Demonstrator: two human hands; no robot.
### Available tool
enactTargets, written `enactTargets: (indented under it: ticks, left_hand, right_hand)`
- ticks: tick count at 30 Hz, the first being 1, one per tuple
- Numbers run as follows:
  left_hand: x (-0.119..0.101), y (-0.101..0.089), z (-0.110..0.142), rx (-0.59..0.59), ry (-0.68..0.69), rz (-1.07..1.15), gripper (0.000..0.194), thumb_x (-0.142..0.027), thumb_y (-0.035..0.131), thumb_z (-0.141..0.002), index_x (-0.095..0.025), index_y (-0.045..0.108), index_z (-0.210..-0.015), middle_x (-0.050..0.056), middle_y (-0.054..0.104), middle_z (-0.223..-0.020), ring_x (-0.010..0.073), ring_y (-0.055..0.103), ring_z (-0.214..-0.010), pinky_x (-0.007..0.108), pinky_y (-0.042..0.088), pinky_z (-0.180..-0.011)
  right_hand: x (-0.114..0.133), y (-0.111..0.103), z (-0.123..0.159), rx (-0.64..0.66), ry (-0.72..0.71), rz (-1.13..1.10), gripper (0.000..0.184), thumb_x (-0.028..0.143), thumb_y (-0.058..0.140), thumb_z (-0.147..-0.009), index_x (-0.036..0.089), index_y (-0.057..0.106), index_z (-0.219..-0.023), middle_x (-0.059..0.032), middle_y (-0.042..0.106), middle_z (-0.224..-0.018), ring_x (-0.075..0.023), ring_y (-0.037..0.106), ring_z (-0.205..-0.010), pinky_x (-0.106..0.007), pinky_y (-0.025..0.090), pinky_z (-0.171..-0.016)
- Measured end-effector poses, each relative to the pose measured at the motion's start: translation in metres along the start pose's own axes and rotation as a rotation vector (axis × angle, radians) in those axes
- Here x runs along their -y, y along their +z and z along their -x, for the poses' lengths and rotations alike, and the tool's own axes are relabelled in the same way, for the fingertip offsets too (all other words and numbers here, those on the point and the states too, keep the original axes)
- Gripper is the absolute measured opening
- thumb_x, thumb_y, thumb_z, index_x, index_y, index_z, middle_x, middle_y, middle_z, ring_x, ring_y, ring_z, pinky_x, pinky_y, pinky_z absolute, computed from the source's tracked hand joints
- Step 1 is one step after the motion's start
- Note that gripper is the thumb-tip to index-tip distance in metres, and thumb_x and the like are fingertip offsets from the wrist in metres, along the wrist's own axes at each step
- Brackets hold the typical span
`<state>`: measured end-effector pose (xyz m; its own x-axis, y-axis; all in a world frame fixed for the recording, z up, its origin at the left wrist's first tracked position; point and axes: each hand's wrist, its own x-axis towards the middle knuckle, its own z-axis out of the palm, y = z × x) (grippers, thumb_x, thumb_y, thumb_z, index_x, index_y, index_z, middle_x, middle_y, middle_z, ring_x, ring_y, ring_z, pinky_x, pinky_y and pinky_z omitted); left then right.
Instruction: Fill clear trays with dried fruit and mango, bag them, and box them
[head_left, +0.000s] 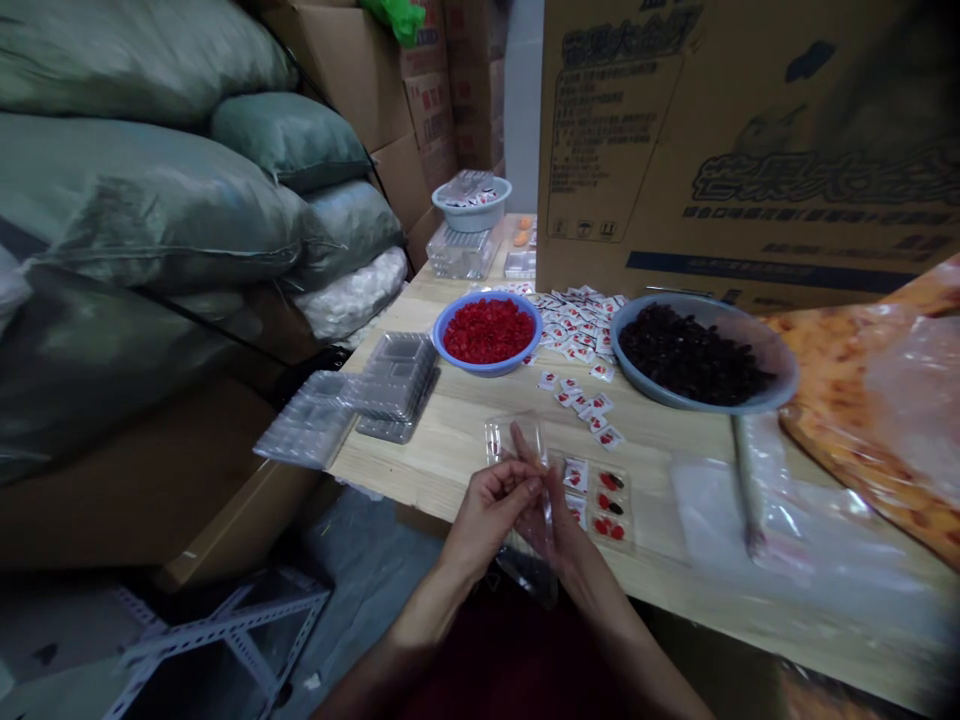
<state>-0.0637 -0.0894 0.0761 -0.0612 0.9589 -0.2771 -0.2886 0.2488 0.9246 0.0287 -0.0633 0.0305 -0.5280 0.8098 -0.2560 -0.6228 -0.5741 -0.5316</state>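
Note:
My left hand (499, 497) is closed, thumb and fingers pinching the near side of a thin clear plastic tray (536, 430). My right hand (561, 515) grips the same tray, with a finger showing through the clear plastic. The tray is held tilted over the table's front edge, and its lower end hangs toward my body. Just right of my right hand lies a filled clear tray (630, 500). In it are red and black pieces (610, 504) in small compartments, and printed sachets (576, 474) beside them, partly hidden by my hand.
A blue bowl of red pieces (489, 331), scattered sachets (577, 325) and a larger bowl of black pieces (694, 355) stand behind. Stacked clear trays (390, 375) lie left. A big cardboard box (735, 130) closes off the back; clear bags (712, 500) lie right. Full sacks (165, 190) are piled left.

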Motion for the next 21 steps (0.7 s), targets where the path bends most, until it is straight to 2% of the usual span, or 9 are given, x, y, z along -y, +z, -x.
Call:
enactTargets:
  ticks: [4,8,16,21]
  left_hand:
    - [0.001,0.003,0.003,-0.019,0.006,0.024,0.031,-0.043,0.075,-0.081,-0.012,0.071,-0.087,-0.001,0.058,-0.064,0.0069,0.045,-0.057,0.020,0.033,-0.056]
    - [0.002,0.004,0.006,-0.029,0.003,0.024,0.032,-0.044,0.076,-0.080,-0.012,0.071,-0.086,-0.001,0.058,-0.065,0.0069,0.045,-0.057,0.019,0.033,-0.056]
    - [0.001,0.001,0.010,-0.005,-0.026,0.061,0.037,-0.048,0.076,-0.079,-0.012,0.069,-0.084,-0.002,0.057,-0.062,0.0061,0.044,-0.053,0.019,0.030,-0.052]
    - [0.001,0.001,0.012,-0.015,-0.027,0.095,0.038,-0.048,0.077,-0.077,-0.012,0.069,-0.085,-0.002,0.056,-0.062,0.0061,0.042,-0.053,0.019,0.028,-0.051]
  right_hand:
    - [-0.001,0.001,-0.001,0.009,0.005,0.014,0.070,0.062,0.072,-0.077,0.039,0.055,-0.140,-0.0020,0.065,-0.131,-0.0241,0.060,-0.115,-0.040,0.056,-0.091]
    - [-0.005,-0.003,0.001,0.013,0.015,0.017,0.072,0.064,0.071,-0.075,0.038,0.054,-0.140,-0.0020,0.066,-0.128,-0.0232,0.061,-0.113,-0.039,0.055,-0.091]
    - [-0.006,-0.001,0.004,-0.009,0.016,0.034,0.070,0.061,0.078,-0.069,0.031,0.064,-0.130,-0.0055,0.073,-0.105,-0.0263,0.067,-0.100,-0.038,0.058,-0.080]
    - [-0.005,0.002,0.008,0.006,0.011,0.026,0.073,0.058,0.080,-0.068,0.031,0.062,-0.133,-0.0072,0.073,-0.112,-0.0257,0.068,-0.096,-0.039,0.060,-0.079]
